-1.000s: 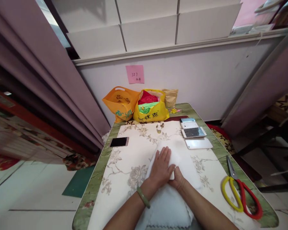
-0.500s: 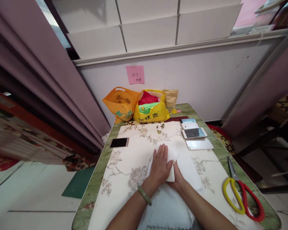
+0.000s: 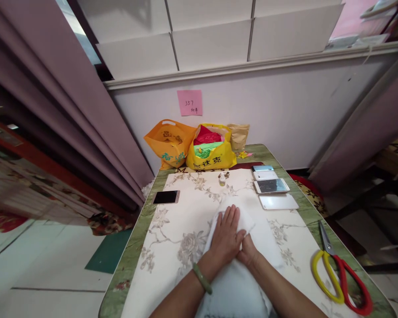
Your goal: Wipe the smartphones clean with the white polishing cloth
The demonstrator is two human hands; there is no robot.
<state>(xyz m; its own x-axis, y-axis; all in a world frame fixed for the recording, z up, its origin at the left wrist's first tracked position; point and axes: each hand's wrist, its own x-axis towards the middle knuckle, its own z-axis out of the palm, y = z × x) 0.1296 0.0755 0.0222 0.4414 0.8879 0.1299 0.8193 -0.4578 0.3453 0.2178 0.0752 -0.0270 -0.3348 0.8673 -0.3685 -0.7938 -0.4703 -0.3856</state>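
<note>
A white cloth (image 3: 268, 243) lies over the near middle of the floral table cover and hangs toward me. My left hand (image 3: 226, 234), with a green bangle at the wrist, rests flat on a folded part of the cloth, its fingers stretched forward. My right hand (image 3: 247, 251) is just right of it, fingers curled at the cloth's edge under my left thumb. The white phone-like object between the hands is covered from view now. What my right fingers hold beneath is hidden.
A dark-screened phone (image 3: 166, 197) lies at left, several phones (image 3: 278, 202) at right. Scissors (image 3: 328, 251) with yellow and red handles sit near right. A small bottle (image 3: 222, 179), an orange bag (image 3: 170, 143) and a yellow bag (image 3: 210, 159) stand farther back.
My left hand has slid slightly right and nearer to me over the cloth. My right hand has drawn in closer, and the white object's corner that showed between the hands is out of sight.
</note>
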